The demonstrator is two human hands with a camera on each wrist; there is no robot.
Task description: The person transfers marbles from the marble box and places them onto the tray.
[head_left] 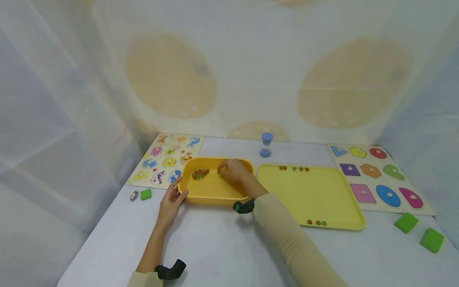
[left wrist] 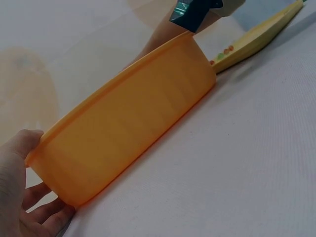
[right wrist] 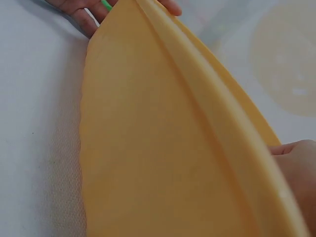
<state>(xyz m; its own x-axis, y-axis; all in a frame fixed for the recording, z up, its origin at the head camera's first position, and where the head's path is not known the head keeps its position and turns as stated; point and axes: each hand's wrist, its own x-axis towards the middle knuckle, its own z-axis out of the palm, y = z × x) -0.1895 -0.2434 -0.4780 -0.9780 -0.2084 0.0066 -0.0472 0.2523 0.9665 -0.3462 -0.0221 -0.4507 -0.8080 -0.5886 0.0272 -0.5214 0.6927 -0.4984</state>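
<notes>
A deep orange-yellow plastic tub sits on the table before me. My left hand holds its left end; in the left wrist view one digit is at the rim and other fingers are low on the outer wall. Inside the tub, my right hand pinches a small green marble at its fingertips. Red and green marbles lie clustered in the tub's left part. In the right wrist view the tub wall hides most of the right hand.
A flat yellow tray to the right bears marbles along its far and near edges. Behind stands a blue sand timer. Puzzle boards, one with animals and one with shapes, flank them. Green blocks lie on both sides.
</notes>
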